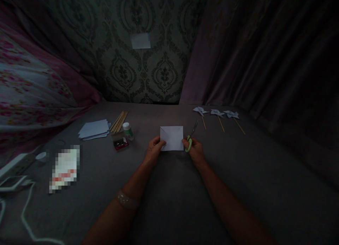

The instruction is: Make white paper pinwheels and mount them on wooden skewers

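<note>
And there it was: the left hand [154,148] pinched the flat white paper [172,139] at its left edge; the right hand [195,149] gripped the opposite edge plus slim metal scissors [190,143], green-handled.

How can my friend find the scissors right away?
On the big grey surface, look for the white square of paper in the middle. At its right edge is the person's right hand, and the scissors are in it, blades pointing away from the person. Unlike the plain paper beside them, they have light green loop handles.
</note>
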Available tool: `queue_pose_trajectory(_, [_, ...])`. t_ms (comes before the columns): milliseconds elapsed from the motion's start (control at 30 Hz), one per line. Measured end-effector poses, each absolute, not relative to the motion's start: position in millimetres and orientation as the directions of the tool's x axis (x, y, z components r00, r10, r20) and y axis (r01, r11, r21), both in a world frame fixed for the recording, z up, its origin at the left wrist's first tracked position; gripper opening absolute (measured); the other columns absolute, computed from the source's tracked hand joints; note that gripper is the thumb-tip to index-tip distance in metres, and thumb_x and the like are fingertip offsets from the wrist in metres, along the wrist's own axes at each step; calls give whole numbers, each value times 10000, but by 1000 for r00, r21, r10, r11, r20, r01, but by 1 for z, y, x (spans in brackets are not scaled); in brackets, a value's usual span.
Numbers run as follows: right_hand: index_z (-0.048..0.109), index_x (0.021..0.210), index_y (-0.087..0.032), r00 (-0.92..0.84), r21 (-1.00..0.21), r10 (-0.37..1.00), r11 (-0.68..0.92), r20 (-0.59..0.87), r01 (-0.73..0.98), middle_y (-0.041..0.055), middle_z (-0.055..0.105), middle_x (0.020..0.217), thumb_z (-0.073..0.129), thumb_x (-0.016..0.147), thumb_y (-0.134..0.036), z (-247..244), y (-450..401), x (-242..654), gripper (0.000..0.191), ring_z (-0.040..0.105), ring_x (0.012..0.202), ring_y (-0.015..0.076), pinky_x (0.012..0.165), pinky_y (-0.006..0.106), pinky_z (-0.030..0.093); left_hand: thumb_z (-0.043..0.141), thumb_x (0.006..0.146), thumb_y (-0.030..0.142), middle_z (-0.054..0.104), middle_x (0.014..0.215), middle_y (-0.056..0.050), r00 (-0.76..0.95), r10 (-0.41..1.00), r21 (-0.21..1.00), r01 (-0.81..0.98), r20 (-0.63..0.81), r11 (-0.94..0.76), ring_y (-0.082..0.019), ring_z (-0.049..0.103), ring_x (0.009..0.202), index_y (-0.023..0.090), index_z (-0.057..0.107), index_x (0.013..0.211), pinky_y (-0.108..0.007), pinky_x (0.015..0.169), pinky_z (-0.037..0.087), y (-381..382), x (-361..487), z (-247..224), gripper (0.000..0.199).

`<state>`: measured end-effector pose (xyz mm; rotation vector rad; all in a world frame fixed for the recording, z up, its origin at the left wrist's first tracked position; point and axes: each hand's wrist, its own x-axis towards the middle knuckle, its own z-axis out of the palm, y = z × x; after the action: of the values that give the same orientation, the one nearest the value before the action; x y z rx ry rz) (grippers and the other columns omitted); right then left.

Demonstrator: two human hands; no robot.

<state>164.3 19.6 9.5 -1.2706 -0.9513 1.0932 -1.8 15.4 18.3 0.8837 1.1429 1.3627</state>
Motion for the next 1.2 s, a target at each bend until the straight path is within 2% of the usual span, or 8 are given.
queue_pose_trajectory(233, [607,648,-164,180,-998,984,6,-7,-70,-39,531,555,707,501,-417,9,19,162,310,452,516,91,497,237,371,679,531,244,675,665,-24,-161,979,952,-299,-124,71,-171,585,621,160,712,722,-245,563,422,18,-5,14,212])
queue_pose_trajectory(400, [630,678,-156,165,-997,986,-2,-15,-80,-27,563,576,735,487,-418,7,18,161,340,473,535,100,507,239,381,783,493,278,685,719,-40,-197,963,901,-426,-183,84,-159,592,631,157,698,749,-242,566,438,22,-6,13,296])
queue_pose_trajectory(567, [623,687,-166,214,-992,977,15,-13,-127,-41,533,562,736,491,-439,8,19,160,355,443,521,92,499,239,365,854,470,312,673,724,-37,-135,958,835,-531,-252,145,-119,571,604,153,683,738,-223,547,414,19,-1,23,356])
queue_pose_trajectory(733, [593,685,-172,276,-980,960,103,52,-173,-56,492,561,739,539,-465,3,20,159,359,408,525,84,497,228,343,866,477,327,614,634,-8,-46,963,836,-509,-265,205,-100,562,610,145,662,682,-196,544,396,10,12,24,342])
queue_pose_trajectory(867, [579,702,-173,280,-977,954,151,105,-149,-49,502,594,718,580,-480,3,19,157,358,424,555,90,526,232,354,857,501,332,613,642,-10,-2,969,849,-483,-245,214,-95,557,607,137,661,684,-196,553,403,6,21,19,331])
queue_pose_trajectory(1067, [575,706,-179,254,-988,962,125,99,-92,-36,510,605,695,575,-505,14,12,153,371,440,570,103,539,238,371,850,500,341,609,610,-7,-46,971,861,-474,-234,185,-95,545,578,144,629,635,-205,550,397,6,24,16,325])
queue_pose_trajectory(1200, [578,694,-179,221,-994,972,95,81,-54,-24,526,602,694,583,-512,16,11,152,370,449,564,106,543,240,387,831,519,351,612,619,1,-120,978,896,-433,-172,104,-100,546,583,149,642,656,-213,552,388,9,20,16,308])
